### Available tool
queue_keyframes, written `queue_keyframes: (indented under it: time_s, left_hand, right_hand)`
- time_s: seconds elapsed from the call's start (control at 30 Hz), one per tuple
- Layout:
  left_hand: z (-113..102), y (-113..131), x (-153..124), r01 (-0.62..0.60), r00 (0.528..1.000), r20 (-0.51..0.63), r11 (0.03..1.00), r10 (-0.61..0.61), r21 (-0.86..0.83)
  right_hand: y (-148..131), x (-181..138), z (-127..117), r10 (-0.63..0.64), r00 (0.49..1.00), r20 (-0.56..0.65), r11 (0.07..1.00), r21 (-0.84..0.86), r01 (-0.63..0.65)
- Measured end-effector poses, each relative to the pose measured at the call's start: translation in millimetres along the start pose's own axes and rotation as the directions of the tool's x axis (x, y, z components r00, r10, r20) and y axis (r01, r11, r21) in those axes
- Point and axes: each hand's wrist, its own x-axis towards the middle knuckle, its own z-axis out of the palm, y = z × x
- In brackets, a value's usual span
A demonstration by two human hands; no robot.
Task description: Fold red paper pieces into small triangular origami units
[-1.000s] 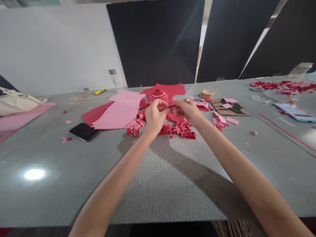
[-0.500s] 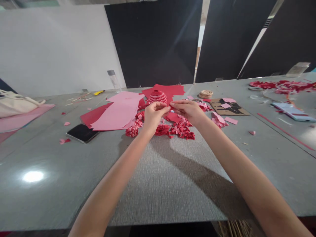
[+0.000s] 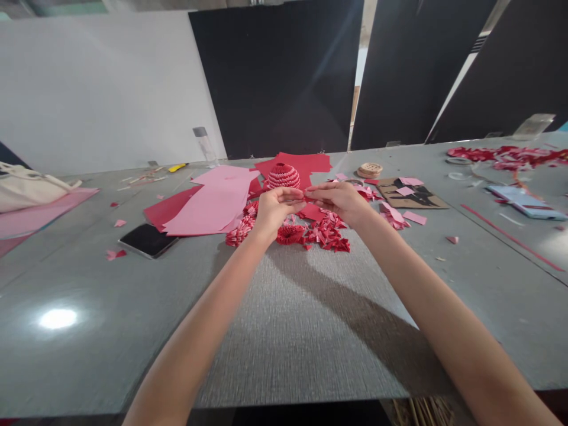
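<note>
My left hand (image 3: pixel 274 208) and my right hand (image 3: pixel 338 201) meet fingertip to fingertip above the middle of the table, both pinched. Between them shows a small red paper piece (image 3: pixel 304 191), mostly covered by the fingers. Just behind stands a round, striped vase-like form (image 3: pixel 284 176) built of folded red and pink paper. Below my hands lie a red folded-paper ring (image 3: pixel 290 234) and a heap of folded red paper pieces (image 3: pixel 328 232). A pink-and-red folded-paper form (image 3: pixel 239 231) sits left of my left wrist.
Pink paper sheets (image 3: pixel 213 204) and a black phone (image 3: pixel 148 239) lie to the left. Behind are red sheets (image 3: pixel 317 161) and a clear bottle (image 3: pixel 204 145). On the right are wooden discs (image 3: pixel 370 170), a cardboard piece (image 3: pixel 430 200) and a light-blue phone (image 3: pixel 526 202).
The fingertips have shifted slightly against each other around the small red piece, and my left thumb sits a little lower. Everything else on the table stays where it was.
</note>
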Motion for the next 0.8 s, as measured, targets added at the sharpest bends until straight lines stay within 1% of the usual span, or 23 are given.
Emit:
queue_keyframes:
  time_s: [0.17,0.33,0.47,0.57,0.63,0.73,0.8]
  left_hand:
    - [1.5,0.9,-1.1,0.007,1.000,-0.015,1.000,-0.007,0.000]
    - [1.8,-5.5,2.6,-0.077,0.997,-0.006,0.997,0.077,-0.006]
    - [2.9,-4.7,2.2,-0.133,0.989,-0.062,0.989,0.138,0.070]
    - [2.8,-2.1,0.2,-0.165,0.981,-0.080,0.977,0.176,0.135]
    - [2.0,-1.5,-0.1,-0.196,0.977,-0.054,0.968,0.206,0.156]
    - [0.2,-2.0,1.6,-0.249,0.968,0.022,0.951,0.249,0.184]
    - [-1.3,-2.4,3.7,-0.320,0.947,0.079,0.927,0.311,0.194]
  right_hand:
    - [2.8,2.3,-0.6,-0.033,0.999,0.011,0.999,-0.017,0.033]
    - [1.8,-1.5,1.1,-0.061,0.998,0.018,0.998,-0.019,0.061]
    - [0.4,-3.8,2.3,-0.064,0.998,0.021,0.998,-0.024,0.065]
    - [1.5,-1.9,1.5,-0.033,0.999,0.018,0.999,-0.009,0.033]
    - [2.2,0.1,0.5,-0.005,1.000,0.021,1.000,0.021,0.004]
    - [2.2,2.6,-0.4,0.009,1.000,0.028,0.999,0.049,-0.010]
    - [1.5,3.3,-0.4,0.015,0.999,0.030,0.998,0.056,-0.017]
